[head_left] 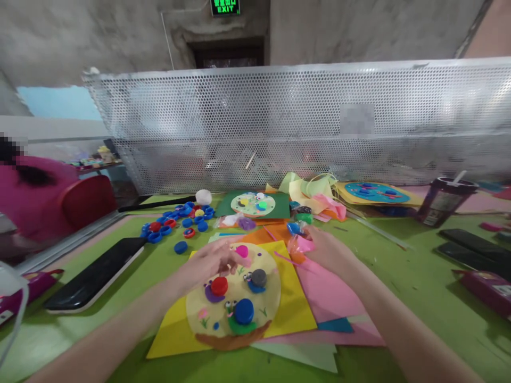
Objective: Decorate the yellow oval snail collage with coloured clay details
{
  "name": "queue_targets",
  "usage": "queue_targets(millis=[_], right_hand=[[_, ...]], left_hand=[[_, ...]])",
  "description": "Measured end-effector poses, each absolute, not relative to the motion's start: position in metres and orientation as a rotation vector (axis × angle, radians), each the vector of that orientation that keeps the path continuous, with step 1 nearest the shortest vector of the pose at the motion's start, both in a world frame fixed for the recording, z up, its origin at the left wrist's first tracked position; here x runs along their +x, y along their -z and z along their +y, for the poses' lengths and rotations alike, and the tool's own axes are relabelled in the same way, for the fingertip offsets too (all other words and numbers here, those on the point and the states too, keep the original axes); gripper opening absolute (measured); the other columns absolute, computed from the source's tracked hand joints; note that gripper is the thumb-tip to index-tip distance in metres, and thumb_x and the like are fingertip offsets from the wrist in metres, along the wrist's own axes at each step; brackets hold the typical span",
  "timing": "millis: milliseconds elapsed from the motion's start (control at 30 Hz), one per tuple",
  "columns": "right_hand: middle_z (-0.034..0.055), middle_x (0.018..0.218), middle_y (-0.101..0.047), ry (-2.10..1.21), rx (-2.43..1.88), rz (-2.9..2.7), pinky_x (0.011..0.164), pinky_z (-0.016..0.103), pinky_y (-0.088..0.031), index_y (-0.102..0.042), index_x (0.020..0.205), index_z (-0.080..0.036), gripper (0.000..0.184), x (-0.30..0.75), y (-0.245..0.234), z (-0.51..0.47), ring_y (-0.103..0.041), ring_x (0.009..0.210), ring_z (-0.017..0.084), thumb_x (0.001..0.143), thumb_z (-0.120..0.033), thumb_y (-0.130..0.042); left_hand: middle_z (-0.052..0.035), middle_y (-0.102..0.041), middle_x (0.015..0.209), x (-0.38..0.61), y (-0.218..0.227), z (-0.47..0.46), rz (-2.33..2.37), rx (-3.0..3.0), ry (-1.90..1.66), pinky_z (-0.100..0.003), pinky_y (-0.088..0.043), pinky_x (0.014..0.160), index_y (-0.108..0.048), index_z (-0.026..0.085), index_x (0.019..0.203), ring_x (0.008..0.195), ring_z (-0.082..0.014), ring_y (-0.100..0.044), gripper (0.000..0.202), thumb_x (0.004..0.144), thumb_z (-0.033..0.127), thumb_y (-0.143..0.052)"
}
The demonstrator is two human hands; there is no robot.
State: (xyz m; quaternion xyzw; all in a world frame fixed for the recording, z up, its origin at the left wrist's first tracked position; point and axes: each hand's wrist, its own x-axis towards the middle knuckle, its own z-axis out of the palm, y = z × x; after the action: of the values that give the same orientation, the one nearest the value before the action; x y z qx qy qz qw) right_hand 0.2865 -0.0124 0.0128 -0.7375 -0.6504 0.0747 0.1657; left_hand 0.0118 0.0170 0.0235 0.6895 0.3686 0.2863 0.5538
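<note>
My left hand (219, 259) is over a snail picture, its fingers curled at a small bright pink piece of clay (241, 250). Beneath it lies the yellow sheet (295, 298) with a pale cream disc (265, 314). Clay snails on the disc have bottle-cap shells: a red cap (219, 286), a grey cap (259, 277) and a blue cap (244, 311). At the picture's upper right, my right hand (324, 246) closes around a small clear bag of pink clay (302, 245); its fingertips are partly hidden.
Several blue and red bottle caps (165, 230) lie at the left, near a black phone-like case (99, 274). A green snail card (281, 205) and paper scraps (311, 191) sit behind. A drink cup (445, 205) stands right. A perforated metal screen (279, 122) borders the table.
</note>
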Motion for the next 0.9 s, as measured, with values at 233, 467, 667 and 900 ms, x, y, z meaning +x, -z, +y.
queue_targets(millis=[233,467,667,900], right_hand=[[0.0120,0.103,-0.063,-0.285,-1.990,-1.773,0.072,0.029,-0.041,-0.054,0.102,-0.016,0.031,0.289,-0.008,-0.006,-0.059,0.093,0.024,0.071,-0.020,-0.051],[0.0097,0.095,-0.065,-0.194,-1.919,-1.683,0.068,0.030,-0.043,-0.056,0.093,-0.017,0.025,0.293,0.003,0.000,-0.060,0.085,0.024,0.071,-0.029,-0.053],[0.0094,0.091,-0.065,-0.044,-1.833,-1.633,0.065,0.031,-0.045,-0.055,0.094,-0.017,0.025,0.294,0.005,0.011,-0.061,0.079,0.022,0.076,-0.035,-0.049],[0.0099,0.115,-0.058,0.071,-1.771,-1.820,0.085,0.033,-0.043,-0.046,0.119,-0.017,0.035,0.291,0.026,0.032,-0.053,0.108,0.020,0.086,-0.027,-0.041]], left_hand=[[-0.0015,-0.068,0.072,0.003,-0.029,0.017,0.863,1.704,-0.620,-0.023,-0.037,0.053,-0.060,0.020,0.101,0.057,-0.0112,-0.053,0.032,0.079,0.043,-0.053],[-0.0030,-0.068,0.069,-0.009,-0.040,0.025,1.093,1.835,-0.859,-0.025,-0.043,0.054,-0.059,0.017,0.094,0.060,-0.0142,-0.057,0.034,0.078,0.045,-0.049],[-0.0045,-0.069,0.081,-0.033,-0.030,0.058,1.309,1.998,-0.921,-0.028,-0.047,0.067,-0.056,0.018,0.099,0.079,-0.0192,-0.063,0.039,0.079,0.049,-0.044],[-0.0049,-0.070,0.085,-0.036,-0.017,0.068,1.381,2.062,-0.850,-0.030,-0.048,0.074,-0.054,0.019,0.094,0.084,-0.0210,-0.064,0.036,0.078,0.048,-0.042]])
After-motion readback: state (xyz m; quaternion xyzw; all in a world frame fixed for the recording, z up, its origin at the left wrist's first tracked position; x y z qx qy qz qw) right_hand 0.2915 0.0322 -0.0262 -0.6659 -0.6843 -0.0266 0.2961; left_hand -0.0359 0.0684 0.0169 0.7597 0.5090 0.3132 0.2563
